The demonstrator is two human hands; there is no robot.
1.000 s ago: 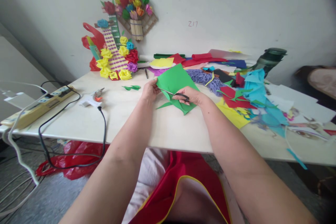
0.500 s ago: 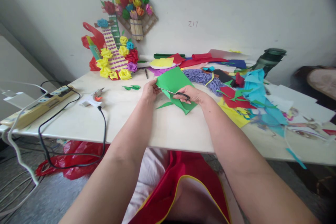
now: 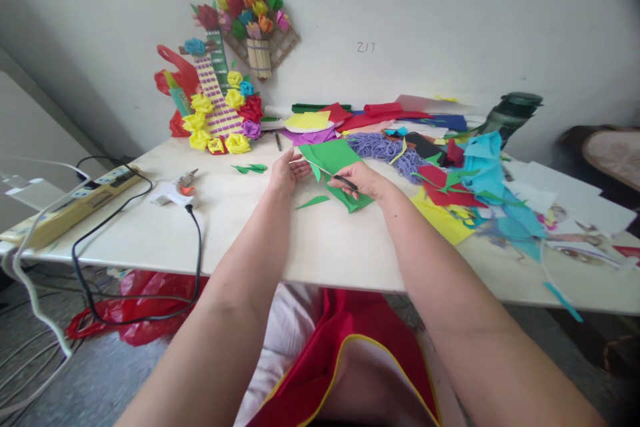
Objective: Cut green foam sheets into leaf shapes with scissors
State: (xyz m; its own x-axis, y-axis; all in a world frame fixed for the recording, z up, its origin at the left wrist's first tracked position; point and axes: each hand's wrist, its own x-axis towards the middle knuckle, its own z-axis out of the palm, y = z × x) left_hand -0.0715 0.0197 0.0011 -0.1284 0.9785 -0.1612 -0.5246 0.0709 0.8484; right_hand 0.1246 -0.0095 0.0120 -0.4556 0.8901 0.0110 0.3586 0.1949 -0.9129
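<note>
My right hand (image 3: 361,181) is closed on black-handled scissors (image 3: 345,181), their blades pointing left across a green sheet of paper (image 3: 334,155). The sheet lies low over the table, its lower part under the scissors and right hand. At its left edge is my left hand (image 3: 289,173), fingers stretched out and apart, holding nothing that I can see. A small green sliver (image 3: 316,173) hangs or lies just below the blades near those fingertips; I cannot tell whether it is loose. A leaf-shaped green cutting (image 3: 313,201) rests on the table just below.
Several small green leaves (image 3: 249,168) and a glue gun (image 3: 176,190) with a black cord lie left, beside a power strip (image 3: 85,203). Paper flowers (image 3: 235,100) decorate a model behind. Purple yarn (image 3: 385,152), coloured paper scraps (image 3: 447,220) and a dark bottle (image 3: 513,115) occupy the right.
The green sheet has dropped from a raised, tilted position to lie flatter. My left hand has let go of it and its fingers have spread. The scissors remain in my right hand.
</note>
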